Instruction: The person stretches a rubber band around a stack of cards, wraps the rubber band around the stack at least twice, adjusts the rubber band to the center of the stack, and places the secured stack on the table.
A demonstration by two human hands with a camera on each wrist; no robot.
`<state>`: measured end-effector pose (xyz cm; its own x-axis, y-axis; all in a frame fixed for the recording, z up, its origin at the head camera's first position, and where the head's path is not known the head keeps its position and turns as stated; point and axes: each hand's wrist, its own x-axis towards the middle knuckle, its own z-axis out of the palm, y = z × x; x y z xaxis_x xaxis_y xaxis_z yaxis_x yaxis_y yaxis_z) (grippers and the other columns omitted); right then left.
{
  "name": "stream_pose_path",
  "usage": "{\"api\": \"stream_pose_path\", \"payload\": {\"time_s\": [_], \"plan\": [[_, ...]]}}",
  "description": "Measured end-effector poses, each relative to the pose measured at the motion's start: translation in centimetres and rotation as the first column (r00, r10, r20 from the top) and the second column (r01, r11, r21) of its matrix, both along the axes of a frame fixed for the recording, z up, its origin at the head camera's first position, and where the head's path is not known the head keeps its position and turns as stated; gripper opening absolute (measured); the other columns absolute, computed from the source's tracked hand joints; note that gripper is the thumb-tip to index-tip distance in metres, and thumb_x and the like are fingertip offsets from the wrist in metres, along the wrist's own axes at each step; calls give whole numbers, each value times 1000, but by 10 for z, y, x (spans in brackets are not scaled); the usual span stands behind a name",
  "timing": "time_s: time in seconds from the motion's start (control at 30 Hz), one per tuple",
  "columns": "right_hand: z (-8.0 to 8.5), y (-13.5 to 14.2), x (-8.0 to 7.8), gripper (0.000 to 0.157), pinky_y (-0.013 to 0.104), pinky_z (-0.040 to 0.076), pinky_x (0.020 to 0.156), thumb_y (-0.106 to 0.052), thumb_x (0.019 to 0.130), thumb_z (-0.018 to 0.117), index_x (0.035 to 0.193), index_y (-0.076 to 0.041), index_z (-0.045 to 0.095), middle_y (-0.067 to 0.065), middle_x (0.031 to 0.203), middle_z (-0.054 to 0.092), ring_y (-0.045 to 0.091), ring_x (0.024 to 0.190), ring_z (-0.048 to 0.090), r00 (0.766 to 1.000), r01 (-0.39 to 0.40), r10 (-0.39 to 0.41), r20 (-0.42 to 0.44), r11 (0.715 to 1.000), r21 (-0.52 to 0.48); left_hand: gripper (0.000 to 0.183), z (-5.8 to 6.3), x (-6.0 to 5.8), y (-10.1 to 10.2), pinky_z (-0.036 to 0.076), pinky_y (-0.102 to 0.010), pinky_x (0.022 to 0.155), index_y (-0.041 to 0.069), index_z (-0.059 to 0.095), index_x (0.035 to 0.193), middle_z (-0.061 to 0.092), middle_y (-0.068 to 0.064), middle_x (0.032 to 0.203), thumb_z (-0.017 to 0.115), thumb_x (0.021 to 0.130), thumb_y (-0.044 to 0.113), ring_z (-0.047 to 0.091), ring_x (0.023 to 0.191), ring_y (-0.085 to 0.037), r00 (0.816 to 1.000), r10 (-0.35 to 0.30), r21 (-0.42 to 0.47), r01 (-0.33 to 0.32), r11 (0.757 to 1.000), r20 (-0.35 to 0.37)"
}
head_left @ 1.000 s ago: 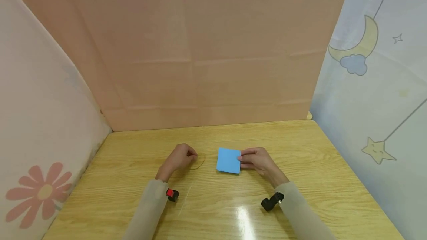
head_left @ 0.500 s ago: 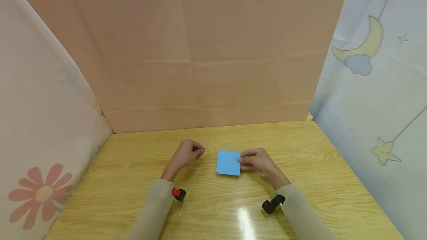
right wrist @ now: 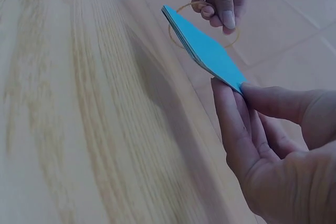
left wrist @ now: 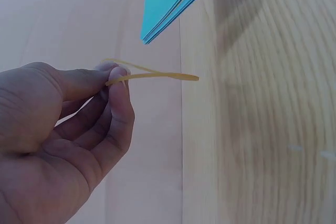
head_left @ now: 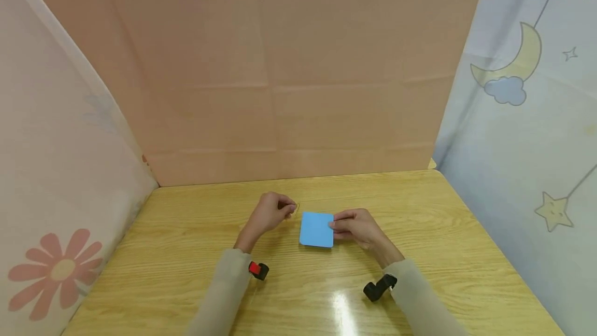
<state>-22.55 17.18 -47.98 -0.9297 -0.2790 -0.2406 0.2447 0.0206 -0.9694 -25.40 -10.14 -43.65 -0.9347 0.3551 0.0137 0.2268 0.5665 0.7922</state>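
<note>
A yellowish rubber band [left wrist: 178,75] is pinched between the thumb and fingertips of my left hand [head_left: 272,213], its loop sticking out toward the right. My right hand [head_left: 360,229] grips a thin stack of blue square cards [head_left: 316,229] by its right edge, thumb on top and fingers beneath. In the right wrist view several layers show along the edge of the stack, and the rubber band [right wrist: 237,38] hangs just beyond it. My left hand is off the stack's far left corner. The stack is raised over the table and casts a shadow there.
The wood-grain table [head_left: 186,253] runs back to a plain pinkish-tan cloth [head_left: 280,92]. Printed cloths hang on both sides, a flower [head_left: 61,271] on the left and a moon [head_left: 517,58] on the right. Each wrist wears a small black camera [head_left: 379,288].
My left hand has moved right and away from me with the rubber band, coming closer to the blue cards. My right hand and the cards have shifted only slightly.
</note>
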Motion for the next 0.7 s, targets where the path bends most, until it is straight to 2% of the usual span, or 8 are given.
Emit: {"api": "stream_pose_path", "payload": {"time_s": [0.23, 0.5, 0.7], "plan": [[-1, -4, 1, 35, 37, 62, 80, -5, 91, 68, 121, 11, 60, 9, 97, 69, 19, 82, 73, 1000, 12, -12, 8, 1000, 0, 22, -4, 0, 5, 56, -29, 65, 3, 74, 106, 72, -19, 97, 61, 98, 19, 69, 88, -38, 1000, -16, 36, 15, 999, 23], [-6, -10, -2, 34, 39, 61, 84, -5, 91, 68, 119, 10, 60, 13, 103, 66, 21, 86, 73, 997, 60, -58, 41, 998, -35, 16, -6, 1, 9, 56, -28, 64, 11, 76, 100, 73, -8, 88, 63, 97, 20, 69, 84, -34, 1000, -19, 44, 19, 999, 4], [-7, -12, -3, 35, 37, 61, 84, -4, 91, 68, 121, 11, 57, 16, 106, 63, 22, 87, 72, 994, 90, -86, 63, 995, -50, 15, -8, 4, 10, 55, -28, 63, 11, 76, 100, 73, -8, 87, 63, 97, 19, 69, 81, -32, 1000, -21, 50, 20, 999, 4]]}}
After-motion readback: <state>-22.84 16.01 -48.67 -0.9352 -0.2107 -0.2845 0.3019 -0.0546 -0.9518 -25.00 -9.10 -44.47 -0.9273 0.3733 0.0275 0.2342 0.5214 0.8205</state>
